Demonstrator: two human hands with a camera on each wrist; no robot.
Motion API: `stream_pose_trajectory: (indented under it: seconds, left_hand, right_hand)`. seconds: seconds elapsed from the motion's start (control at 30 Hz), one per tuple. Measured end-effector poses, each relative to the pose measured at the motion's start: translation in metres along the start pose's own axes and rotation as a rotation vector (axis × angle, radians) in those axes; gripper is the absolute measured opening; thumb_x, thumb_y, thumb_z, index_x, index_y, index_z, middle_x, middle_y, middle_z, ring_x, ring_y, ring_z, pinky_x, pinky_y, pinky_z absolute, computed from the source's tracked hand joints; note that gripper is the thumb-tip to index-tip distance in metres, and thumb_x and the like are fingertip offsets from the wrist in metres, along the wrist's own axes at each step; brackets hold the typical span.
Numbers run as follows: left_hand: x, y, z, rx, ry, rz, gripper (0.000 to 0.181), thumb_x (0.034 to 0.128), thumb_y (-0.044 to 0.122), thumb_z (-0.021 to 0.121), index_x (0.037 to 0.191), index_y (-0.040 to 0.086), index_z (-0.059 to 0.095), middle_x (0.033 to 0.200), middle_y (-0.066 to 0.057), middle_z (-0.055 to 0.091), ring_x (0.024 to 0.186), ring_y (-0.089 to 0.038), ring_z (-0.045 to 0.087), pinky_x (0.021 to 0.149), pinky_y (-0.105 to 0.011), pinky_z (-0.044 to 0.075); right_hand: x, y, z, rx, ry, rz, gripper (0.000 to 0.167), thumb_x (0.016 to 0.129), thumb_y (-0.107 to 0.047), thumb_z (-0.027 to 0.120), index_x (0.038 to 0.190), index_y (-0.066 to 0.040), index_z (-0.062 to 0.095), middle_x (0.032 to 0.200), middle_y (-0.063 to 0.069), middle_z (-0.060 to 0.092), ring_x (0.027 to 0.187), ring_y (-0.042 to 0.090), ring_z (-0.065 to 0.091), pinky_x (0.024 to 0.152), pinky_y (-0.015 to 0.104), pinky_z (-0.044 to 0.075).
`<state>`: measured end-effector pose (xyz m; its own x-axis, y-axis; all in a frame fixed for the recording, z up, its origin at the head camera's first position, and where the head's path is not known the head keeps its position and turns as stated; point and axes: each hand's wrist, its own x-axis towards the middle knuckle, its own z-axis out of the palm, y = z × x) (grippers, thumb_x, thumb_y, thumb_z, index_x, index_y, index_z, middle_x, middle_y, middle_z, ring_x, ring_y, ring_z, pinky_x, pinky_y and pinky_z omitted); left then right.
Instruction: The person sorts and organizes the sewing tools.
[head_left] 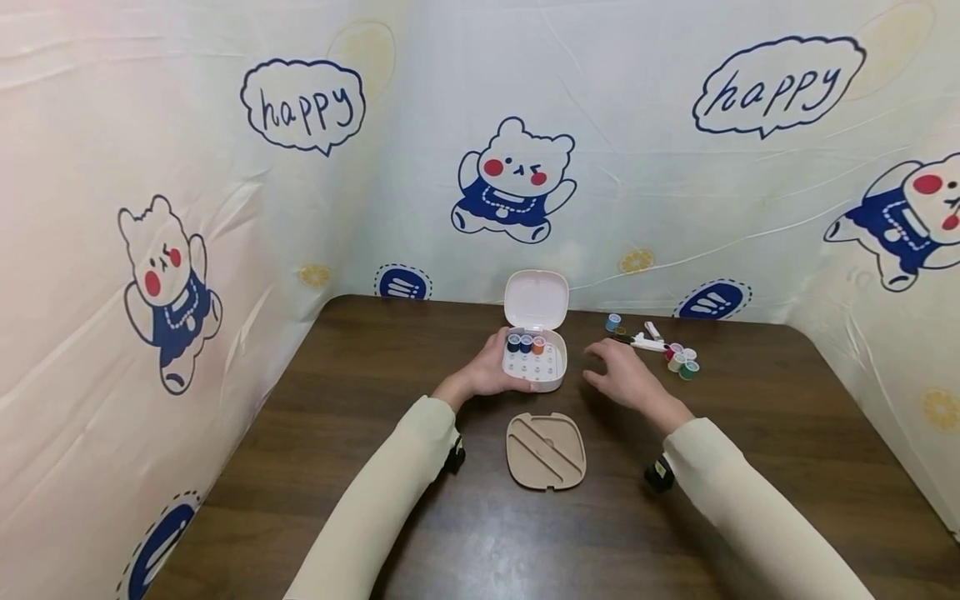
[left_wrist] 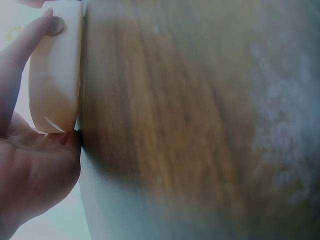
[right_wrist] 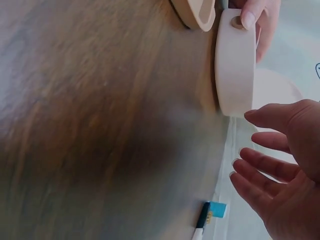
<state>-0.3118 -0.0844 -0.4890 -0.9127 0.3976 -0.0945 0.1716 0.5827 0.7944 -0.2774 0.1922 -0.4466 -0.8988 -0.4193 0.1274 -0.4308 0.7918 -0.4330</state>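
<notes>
A white box (head_left: 557,379) with its lid (head_left: 537,300) raised stands on the table. Dark green, blue and orange thread spools (head_left: 538,344) sit in its back row, with small pegs in front. My left hand (head_left: 491,367) grips the box's left side, thumb along the front wall; the left wrist view shows that thumb by a round button on the box (left_wrist: 55,75). To the right of the box, my right hand (head_left: 622,375) is held with relaxed, slightly bent fingers and nothing in them. In the right wrist view its fingers (right_wrist: 270,162) are spread apart near the box (right_wrist: 235,70).
A beige tray with diagonal grooves (head_left: 546,451) lies in front of the box. Right of my right hand are several loose spools (head_left: 688,370), a white pen-like tool (head_left: 649,343) and a small white clipper-like item (head_left: 654,331). A blue spool (head_left: 613,322) stands behind them. Patterned cloth surrounds the table.
</notes>
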Motion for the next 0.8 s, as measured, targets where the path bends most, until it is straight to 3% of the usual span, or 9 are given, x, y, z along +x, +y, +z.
stream_pose_trajectory:
  seconds: [0.1,0.37,0.63,0.8]
  left_hand:
    - [-0.005,0.004,-0.001,-0.006,0.005,0.019,0.123,0.0706,0.041,0.094,0.16,0.012,0.015,0.151,-0.015,0.032,0.135,-0.028,0.039,0.115,-0.044,0.033]
    - [-0.007,0.006,-0.001,-0.003,0.023,0.031,0.121,0.072,0.039,0.093,0.159,0.009,0.015,0.15,-0.016,0.033,0.133,-0.028,0.04,0.114,-0.043,0.033]
    - [-0.009,0.006,-0.002,-0.026,0.014,0.031,0.124,0.0707,0.042,0.094,0.16,0.009,0.015,0.151,-0.016,0.033,0.135,-0.03,0.04,0.115,-0.045,0.032]
    - [-0.009,0.006,-0.002,-0.032,0.011,0.026,0.124,0.0703,0.042,0.094,0.16,0.01,0.015,0.152,-0.016,0.032,0.135,-0.03,0.04,0.115,-0.045,0.032]
  right_hand:
    - [-0.004,0.005,0.001,-0.014,0.027,-0.011,0.036,0.091,-0.011,0.073,0.121,0.008,0.067,0.117,0.025,0.066,0.108,0.04,0.062,0.095,0.056,0.049]
    - [-0.014,0.01,-0.007,-0.03,0.078,0.059,0.037,0.092,-0.012,0.073,0.124,0.006,0.066,0.119,0.026,0.064,0.109,0.042,0.063,0.093,0.058,0.05]
    - [-0.034,0.017,-0.018,-0.018,0.168,0.2,0.042,0.092,-0.014,0.071,0.128,0.006,0.061,0.131,0.031,0.054,0.121,0.049,0.052,0.099,0.063,0.042]
    - [-0.045,0.026,-0.025,0.024,0.267,0.29,0.049,0.091,-0.013,0.07,0.133,0.008,0.056,0.13,0.034,0.05,0.119,0.052,0.046,0.094,0.065,0.041]
